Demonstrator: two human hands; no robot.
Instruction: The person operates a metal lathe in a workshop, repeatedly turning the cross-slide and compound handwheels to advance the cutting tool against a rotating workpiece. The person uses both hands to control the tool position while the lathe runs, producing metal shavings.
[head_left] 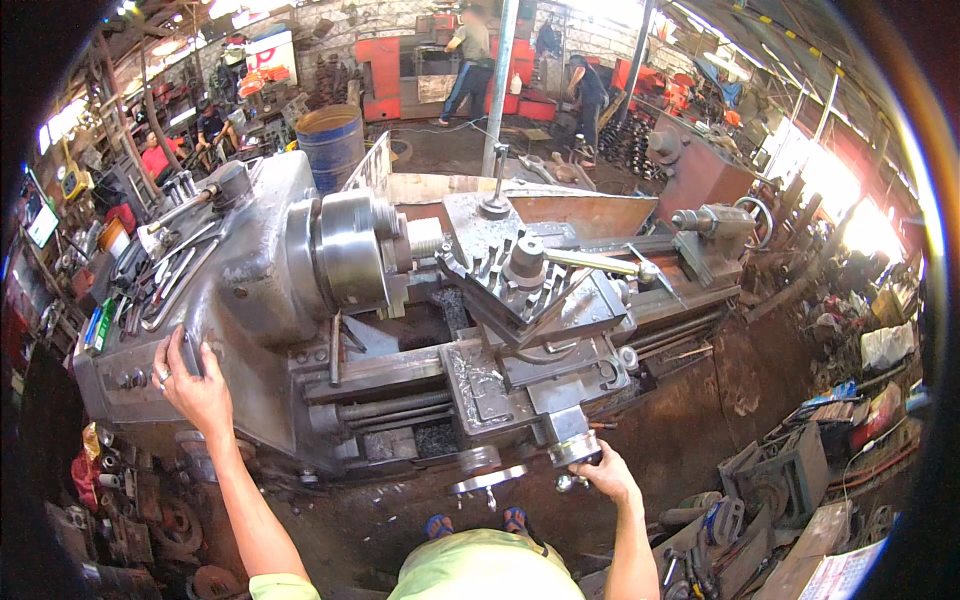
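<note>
A large grey metal lathe stands before me, its headstock (255, 270) at the left. My left hand (196, 385) is at the headstock's front, its fingers round a dark lever-like piece (192, 350). My right hand (608, 474) grips the rim of the cross-slide handwheel (575, 450). Left of that sits the larger carriage handwheel (490, 480), untouched. The chuck (350, 250) has a pale round workpiece (425, 237) in its jaws. Facing it is the tool post (525, 262), with a long clamping handle (592, 262). Metal chips lie on the carriage (480, 385).
Wrenches (180, 285) and a green box (100, 325) lie on the headstock. The tailstock (712, 240) is at the right end. A rusty blue drum (332, 150) stands behind. Scrap metal (790, 470) crowds the right floor. Several people are farther back, among them a standing person (470, 65).
</note>
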